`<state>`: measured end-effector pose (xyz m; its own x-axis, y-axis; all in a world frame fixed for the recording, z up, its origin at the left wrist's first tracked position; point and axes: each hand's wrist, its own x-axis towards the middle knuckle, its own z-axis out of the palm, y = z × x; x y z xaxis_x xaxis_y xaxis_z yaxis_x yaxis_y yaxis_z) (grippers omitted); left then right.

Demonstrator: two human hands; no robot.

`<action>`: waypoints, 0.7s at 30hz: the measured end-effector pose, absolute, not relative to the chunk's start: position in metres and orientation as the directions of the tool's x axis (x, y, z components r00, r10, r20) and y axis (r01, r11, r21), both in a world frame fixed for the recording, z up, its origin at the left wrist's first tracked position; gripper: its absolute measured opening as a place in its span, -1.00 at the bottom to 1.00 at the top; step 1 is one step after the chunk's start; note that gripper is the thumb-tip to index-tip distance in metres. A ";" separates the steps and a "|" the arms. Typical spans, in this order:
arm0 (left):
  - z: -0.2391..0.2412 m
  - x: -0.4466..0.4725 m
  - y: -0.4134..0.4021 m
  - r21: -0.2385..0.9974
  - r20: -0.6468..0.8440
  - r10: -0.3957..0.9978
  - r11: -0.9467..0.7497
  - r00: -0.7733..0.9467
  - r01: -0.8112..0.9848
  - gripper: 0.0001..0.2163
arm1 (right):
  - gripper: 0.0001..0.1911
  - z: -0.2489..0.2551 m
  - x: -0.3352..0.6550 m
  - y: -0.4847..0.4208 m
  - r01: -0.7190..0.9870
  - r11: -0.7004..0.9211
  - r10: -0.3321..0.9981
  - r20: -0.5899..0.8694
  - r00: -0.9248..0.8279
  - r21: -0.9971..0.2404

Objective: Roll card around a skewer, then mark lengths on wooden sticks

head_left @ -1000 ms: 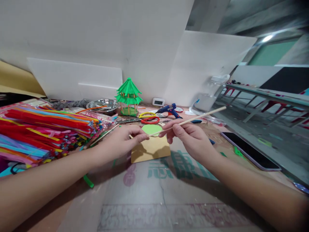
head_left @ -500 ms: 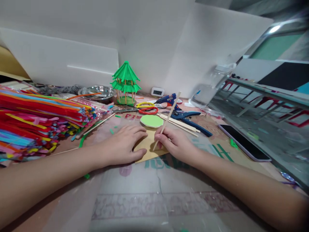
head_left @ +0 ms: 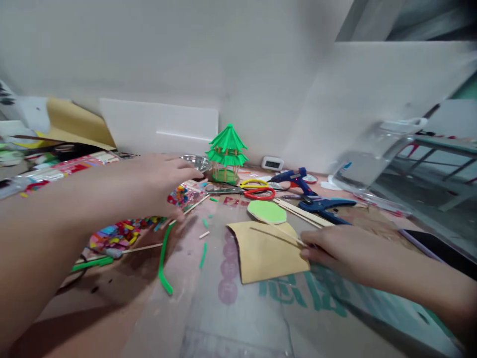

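My right hand [head_left: 330, 243] pinches a thin wooden stick [head_left: 289, 233], which slants low over a square of tan card [head_left: 268, 256]; a dark line on the card looks like its shadow. Behind the card lies a pale green rounded piece [head_left: 267, 212], partly touching its far edge. My left hand [head_left: 164, 181] is lifted over the left side, above bundles of coloured pipe cleaners [head_left: 121, 233]. Its fingers are stretched and apart, slightly blurred, with nothing seen in them. A bent green pipe cleaner [head_left: 163, 263] lies below it.
A small green-roofed pagoda model [head_left: 227, 154] stands at the back, beside a metal bowl [head_left: 197, 162]. Scissors [head_left: 259, 193], a blue glue gun [head_left: 294, 179], blue cutters [head_left: 328, 205], flat wooden sticks [head_left: 303, 214], a timer [head_left: 272, 163], a clear bottle [head_left: 372, 159] and a phone [head_left: 436, 248] lie around.
My left hand has left the card and risen leftward over the pipe cleaners. In my right hand the stick has tipped from nearly upright to almost flat. The view has shifted left.
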<state>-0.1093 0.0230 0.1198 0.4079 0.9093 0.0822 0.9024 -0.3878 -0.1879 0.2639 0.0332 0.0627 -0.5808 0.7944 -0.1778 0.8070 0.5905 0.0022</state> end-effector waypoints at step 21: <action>0.100 -0.193 0.078 0.117 0.198 0.917 -0.373 0.346 0.920 -0.78 | -0.74 0.089 0.103 0.099 0.637 0.749 0.655 -0.066 -0.753 0.182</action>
<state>-0.1935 0.0781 0.1004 0.3465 0.9170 0.1978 0.9203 -0.3731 0.1174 0.1031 0.0987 0.0886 -0.7526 0.6552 -0.0656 0.6365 0.7494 0.1822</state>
